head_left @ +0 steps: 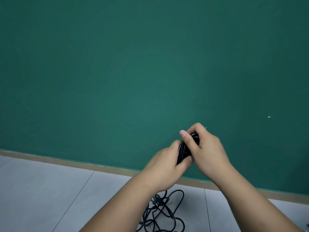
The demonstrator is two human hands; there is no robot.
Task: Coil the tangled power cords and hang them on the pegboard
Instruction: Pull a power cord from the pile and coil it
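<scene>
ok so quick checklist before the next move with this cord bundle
1. Coiled cord held by both hands: ok, left hand and right hand both grip it.
2. Coil neat and finished: cannot tell, fingers cover most of it.
3. Remaining cords untangled: not ok, a tangled pile lies on the floor.
4. Held coil free of the pile: cannot tell.
5. Hanging spot in sight: not ok, only small marks show on the green wall.
</scene>
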